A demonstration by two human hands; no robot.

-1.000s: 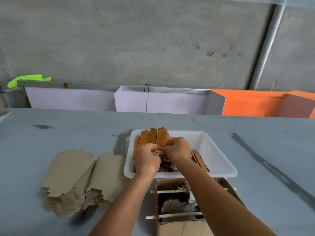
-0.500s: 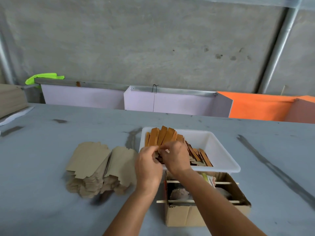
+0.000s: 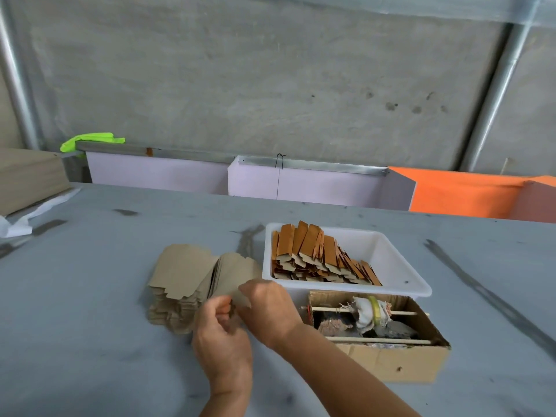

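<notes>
Cardboard box (image 3: 391, 361), perhaps green cloth (image 3: 90, 141)

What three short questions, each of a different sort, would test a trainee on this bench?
1. True or false: the white tray holds folded orange pieces.
2. What do the left hand and right hand hold between them? A) a flat brown card blank B) a metal pipe C) a green cloth
3. Which container has two thin sticks across its top?
Key: 1 true; 2 A; 3 the cardboard box.
</notes>
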